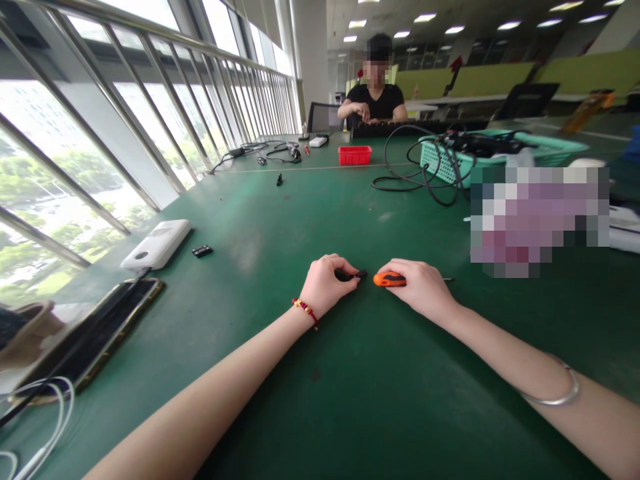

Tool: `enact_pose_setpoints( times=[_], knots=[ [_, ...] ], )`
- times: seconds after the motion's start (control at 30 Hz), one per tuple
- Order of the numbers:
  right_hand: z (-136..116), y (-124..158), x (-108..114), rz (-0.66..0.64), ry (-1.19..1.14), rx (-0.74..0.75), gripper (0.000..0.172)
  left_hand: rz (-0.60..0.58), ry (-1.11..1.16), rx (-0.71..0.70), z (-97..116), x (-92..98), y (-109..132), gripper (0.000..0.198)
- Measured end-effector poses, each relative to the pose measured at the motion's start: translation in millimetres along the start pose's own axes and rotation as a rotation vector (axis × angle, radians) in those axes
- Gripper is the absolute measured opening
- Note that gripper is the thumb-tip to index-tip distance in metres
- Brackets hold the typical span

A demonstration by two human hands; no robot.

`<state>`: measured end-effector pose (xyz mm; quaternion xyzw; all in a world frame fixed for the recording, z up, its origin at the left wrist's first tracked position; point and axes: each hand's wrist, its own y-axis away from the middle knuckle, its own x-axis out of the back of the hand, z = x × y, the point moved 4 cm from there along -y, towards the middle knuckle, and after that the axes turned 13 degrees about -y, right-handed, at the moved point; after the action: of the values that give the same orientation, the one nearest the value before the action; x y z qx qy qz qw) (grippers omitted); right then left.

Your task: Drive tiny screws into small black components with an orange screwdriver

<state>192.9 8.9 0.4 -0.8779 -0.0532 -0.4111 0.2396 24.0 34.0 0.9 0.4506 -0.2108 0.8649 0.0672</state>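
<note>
In the middle of the green table (300,373), my left hand (325,283) pinches a small black piece (359,274) between thumb and fingers. Its exact kind is too small to make out. My right hand (425,287) is closed around the orange and black handle of a screwdriver (389,279). The butt of the handle faces my left hand, a short gap from the black piece. The thin metal shaft points right and shows just past my fingers.
On the left lie a white power bank (159,245), a small black part (203,251) and a phone (100,333) with cables. Farther back are a red tray (355,155), a teal basket (550,155) with black cables, and a person (375,100) at the far end. A blurred patch covers the right.
</note>
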Motion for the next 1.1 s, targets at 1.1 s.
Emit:
enact_pose_setpoints(
  times=[1.1],
  knots=[
    [-31,29,33,0.438,-0.501,0.046,0.011,0.036,-0.117,-0.094,8,-1.7,1,0.005]
  ],
)
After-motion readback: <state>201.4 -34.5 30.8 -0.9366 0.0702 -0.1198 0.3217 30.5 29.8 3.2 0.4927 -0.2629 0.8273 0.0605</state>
